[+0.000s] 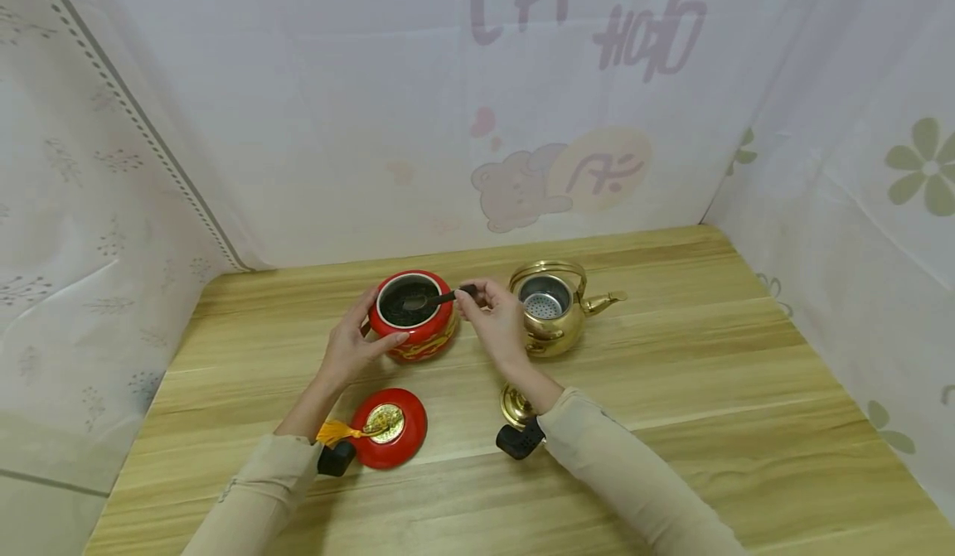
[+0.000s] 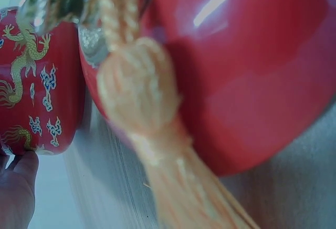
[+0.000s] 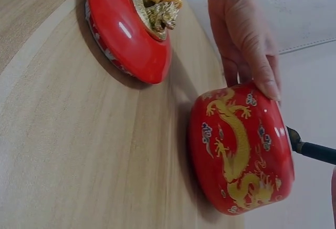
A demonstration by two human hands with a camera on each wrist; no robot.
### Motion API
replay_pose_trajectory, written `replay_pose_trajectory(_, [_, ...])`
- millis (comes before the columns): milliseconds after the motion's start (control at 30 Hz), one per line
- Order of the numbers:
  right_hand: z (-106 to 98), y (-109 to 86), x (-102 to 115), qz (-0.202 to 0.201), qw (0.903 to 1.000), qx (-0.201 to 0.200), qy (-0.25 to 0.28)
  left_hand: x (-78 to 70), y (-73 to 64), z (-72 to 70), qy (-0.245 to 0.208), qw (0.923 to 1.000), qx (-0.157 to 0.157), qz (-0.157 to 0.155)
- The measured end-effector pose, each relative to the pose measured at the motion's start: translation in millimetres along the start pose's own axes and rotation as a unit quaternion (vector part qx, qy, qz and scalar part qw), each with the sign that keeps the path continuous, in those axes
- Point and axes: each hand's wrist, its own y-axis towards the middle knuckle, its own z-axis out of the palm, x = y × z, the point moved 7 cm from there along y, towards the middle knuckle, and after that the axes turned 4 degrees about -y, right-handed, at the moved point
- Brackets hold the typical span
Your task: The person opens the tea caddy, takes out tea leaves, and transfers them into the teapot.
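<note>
My left hand [image 1: 354, 342] grips the side of a red jar [image 1: 425, 349], thumb across its front, fingers mostly hidden behind. Gold dragons decorate the jar's wall [image 3: 239, 145], and dark tea leaves [image 1: 395, 314] lie inside, their kind too small to tell. Between thumb and fingers, my right hand [image 1: 496, 324] pinches the dark handle of a spoon [image 1: 443, 298]. Its bowl is inside the jar's mouth, over or on the dark contents. To the right of that hand stands a gold teapot [image 1: 559, 336], uncovered, with a perforated strainer [image 1: 542, 306] in its opening.
The jar's red lid [image 1: 414, 432], with a gold knob and orange tassel [image 1: 336, 433], lies on the wooden table [image 1: 671, 374] near my left forearm. Partly under my right wrist is a gold lid [image 1: 513, 407]. Printed curtains [image 1: 336, 125] enclose the back and sides.
</note>
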Motion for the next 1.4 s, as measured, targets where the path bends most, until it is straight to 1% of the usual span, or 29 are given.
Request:
replay_pose_trajectory(67, [3,0.1,-1,0.003,1.0000,0.003,-0.004,-3.2,-0.8,0.2,-0.005,1.0000,0.000,0.000])
replay_pose_trajectory(133, [5,0.3,-3,0.004,0.9999,0.008,-0.014,-4.2,-1.4,0.3,-0.002,1.0000,0.000,0.000])
replay_pose_trajectory(300, [13,1.7,-4,0.008,0.9990,0.028,-0.033,4.0,-1.0,-0.1,0.012,0.9999,-0.002,0.004])
replay_pose_trajectory(433, [19,5.4,-25,-0.001,0.9977,0.029,-0.062,-14.3,-5.5,0.0,0.013,0.9999,0.002,-0.001])
replay_pose_trajectory(533, [23,8.3,-39,-0.018,0.9948,0.025,-0.097,-18.9,-6.4,0.9,0.011,0.9999,0.003,-0.002])
replay_pose_trajectory(667, [27,8.7,-39,-0.021,0.9919,0.037,-0.119,1.8,-1.0,1.4,0.013,0.9999,0.001,0.006])
replay_pose_trajectory(733, [29,8.6,-39,-0.018,0.9898,0.044,-0.134,5.3,-0.2,1.0,0.016,0.9998,0.000,0.009])
replay_pose_trajectory(900, [34,9.7,-40,-0.015,0.9829,0.060,-0.173,6.7,-0.2,0.1,0.015,0.9999,0.000,0.008])
replay_pose_trajectory(1033, [37,11.5,-41,-0.010,0.9803,0.068,-0.185,6.8,-0.4,-1.0,0.017,0.9999,-0.001,0.002])
replay_pose_trajectory(1267, [40,13.7,-40,-0.017,0.9743,0.085,-0.208,5.6,-0.1,-2.1,0.021,0.9997,-0.005,0.011])
replay_pose_trajectory(1400, [42,13.8,-40,-0.025,0.9714,0.092,-0.218,6.2,0.1,-1.3,0.017,0.9998,-0.003,0.010])
